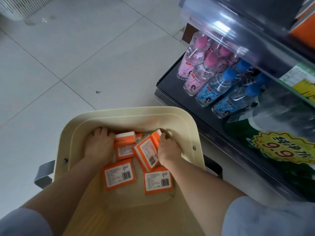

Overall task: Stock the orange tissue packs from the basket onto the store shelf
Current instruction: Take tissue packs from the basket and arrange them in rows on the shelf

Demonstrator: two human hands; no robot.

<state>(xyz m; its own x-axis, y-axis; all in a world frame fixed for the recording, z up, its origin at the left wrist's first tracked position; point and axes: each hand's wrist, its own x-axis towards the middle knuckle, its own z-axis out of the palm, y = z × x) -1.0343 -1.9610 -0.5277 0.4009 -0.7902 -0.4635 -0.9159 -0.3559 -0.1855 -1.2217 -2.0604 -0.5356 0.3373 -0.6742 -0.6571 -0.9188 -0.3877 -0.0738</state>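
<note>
A cream plastic basket (133, 114) stands on the floor below me with several orange tissue packs inside. Both my hands reach into it. My left hand (100, 143) grips an orange pack (124, 147) at the basket's far left, fingers curled over its far side. My right hand (167, 149) holds a tilted orange pack (147, 150) by its right edge, lifted on its side. Two more packs (119, 176) (157, 179) lie flat, label up, nearer to me. The store shelf (238, 40) rises on the right.
The shelf's bottom tier (170, 79) holds pink-capped bottles (196, 60), blue-capped bottles (219, 86) and large green-labelled bottles (272, 147). Orange goods (305, 28) show on an upper tier at top right. Grey basket handles (43, 172) stick out sideways. Tiled floor (68, 65) spreads to the left.
</note>
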